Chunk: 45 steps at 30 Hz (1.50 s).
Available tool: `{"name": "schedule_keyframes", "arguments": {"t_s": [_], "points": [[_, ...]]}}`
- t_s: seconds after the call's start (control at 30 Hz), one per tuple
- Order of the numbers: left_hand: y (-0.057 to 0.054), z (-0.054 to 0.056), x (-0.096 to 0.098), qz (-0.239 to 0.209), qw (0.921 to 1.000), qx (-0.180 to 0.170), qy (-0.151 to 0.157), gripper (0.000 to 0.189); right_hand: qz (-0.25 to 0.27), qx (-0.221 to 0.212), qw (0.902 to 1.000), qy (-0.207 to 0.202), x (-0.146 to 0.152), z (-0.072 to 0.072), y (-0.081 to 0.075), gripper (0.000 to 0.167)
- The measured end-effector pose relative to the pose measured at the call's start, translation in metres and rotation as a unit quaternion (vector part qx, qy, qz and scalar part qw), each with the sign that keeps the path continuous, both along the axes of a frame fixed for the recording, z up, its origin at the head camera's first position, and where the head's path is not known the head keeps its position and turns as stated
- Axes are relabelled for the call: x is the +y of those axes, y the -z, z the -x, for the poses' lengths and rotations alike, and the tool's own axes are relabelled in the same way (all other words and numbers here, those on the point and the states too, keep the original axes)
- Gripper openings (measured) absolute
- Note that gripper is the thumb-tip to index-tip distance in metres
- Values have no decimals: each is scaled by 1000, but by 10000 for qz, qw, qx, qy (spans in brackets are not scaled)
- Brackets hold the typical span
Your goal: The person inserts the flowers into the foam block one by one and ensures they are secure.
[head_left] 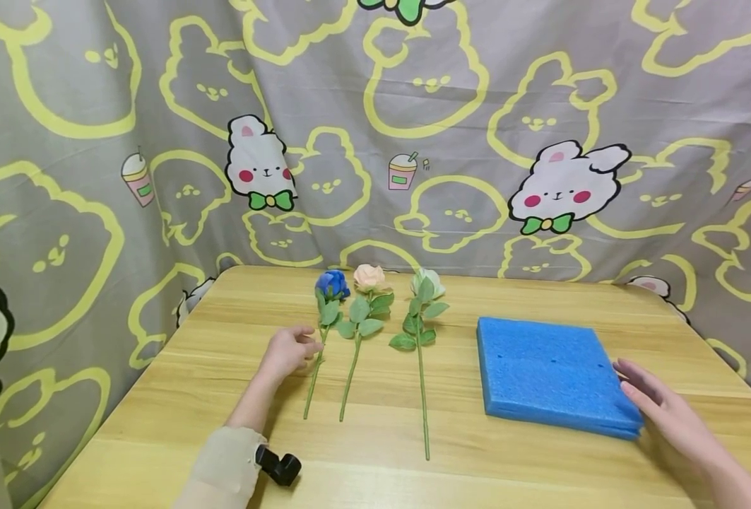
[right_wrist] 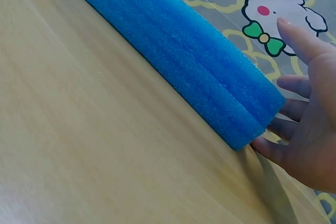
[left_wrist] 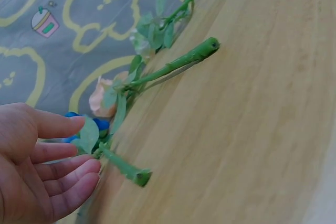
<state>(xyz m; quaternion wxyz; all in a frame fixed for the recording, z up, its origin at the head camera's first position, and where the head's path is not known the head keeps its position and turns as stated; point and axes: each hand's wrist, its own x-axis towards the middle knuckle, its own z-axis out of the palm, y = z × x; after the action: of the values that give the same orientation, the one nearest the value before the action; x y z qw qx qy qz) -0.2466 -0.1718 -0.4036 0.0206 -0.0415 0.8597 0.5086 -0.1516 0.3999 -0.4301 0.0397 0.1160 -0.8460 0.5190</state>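
Three artificial roses lie on the wooden table, blooms toward the curtain: a blue rose point(head_left: 333, 285), a peach rose point(head_left: 370, 278) and a white rose point(head_left: 427, 283), each with a green leafy stem. My left hand point(head_left: 291, 351) is at the blue rose's stem, fingers loosely extended; in the left wrist view nothing is gripped, and whether the fingertips touch the stem I cannot tell. A blue foam block point(head_left: 550, 375) with a few small holes along its top lies flat at the right. Beside its right edge is my right hand point(head_left: 667, 410), fingers relaxed, fingertips close to or touching the side.
A grey curtain point(head_left: 350, 92) with yellow bear outlines and white rabbits hangs behind the wooden table point(head_left: 362, 474). A black camera mount point(head_left: 278, 465) is strapped over a pale band on the left wrist.
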Motion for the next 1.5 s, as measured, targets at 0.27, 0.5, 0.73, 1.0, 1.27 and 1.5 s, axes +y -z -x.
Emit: {"name": "schedule_keyframes", "arguments": {"t_s": [0.27, 0.5, 0.73, 1.0, 1.27, 1.5], "points": [[4, 2, 7, 195, 9997, -120, 30, 49, -93, -83, 9999, -81, -2, -1, 0, 53], [4, 1, 12, 299, 9991, -268, 155, 54, 307, -444, 9984, -150, -1, -4, 1, 53], [4, 1, 16, 692, 9974, -110, 182, 54, 176, -454, 9988, -35, -1, -6, 2, 53], [2, 2, 18, 1173, 9929, -198, 61, 46, 257, -484, 9985, -52, -1, -6, 0, 53], [-1, 4, 18, 410, 9973, -600, -43, 30, 255, -348, 9990, -134, -3, -6, 0, 52], [0, 4, 12, -142, 9971, -754, 10, 20, 180, -385, 9991, -92, -2, -6, 0, 53]]}}
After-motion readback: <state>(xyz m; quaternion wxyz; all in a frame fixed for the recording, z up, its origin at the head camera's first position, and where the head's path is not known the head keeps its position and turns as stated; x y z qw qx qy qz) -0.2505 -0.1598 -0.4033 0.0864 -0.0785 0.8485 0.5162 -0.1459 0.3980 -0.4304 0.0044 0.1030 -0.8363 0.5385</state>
